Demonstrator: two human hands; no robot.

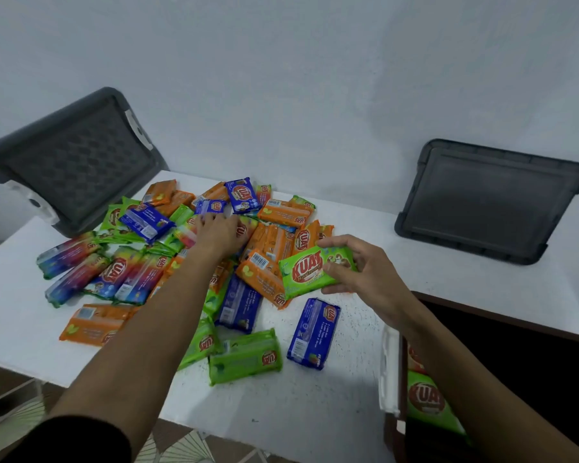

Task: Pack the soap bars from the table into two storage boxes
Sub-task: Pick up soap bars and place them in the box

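You are mid-transfer, by my reading. The green-wrapped rectangular soap bar (310, 272) is lifted just over the three o'clock edge of the heap, with the thumb and fingers of your right hand (365, 275) clamped on its right end. The next move calls for swinging it down toward five o'clock, into the dark storage box with a white latch (391, 372), and laying it flat beside the green bar already in the box (427, 401) so the rows stay tidy. Your left hand (219, 235) reaches into the middle of the heap of wrapped soap bars (194, 262) with its fingers lightly bent on the packets. I cannot tell whether they have closed round one, so settle that grip before you lift. Counting the heap: five blue-wrapped bars (313, 332) show plainly, and at least four rainbow-wrapped bars (111, 275) lie at nine o'clock. The orange-wrapped bars (94, 324) come to roughly nine, and about seven green ones are on the table besides the one you hold. The overlap keeps those last two counts loose. All of them lie on the white table (281, 412). Two dark grey plastic lids lean on the wall, the patterned lid (77, 162) at ten o'clock and the smooth lid (488, 202) at two o'clock. Only one box is in view. Most of the packing is still ahead.
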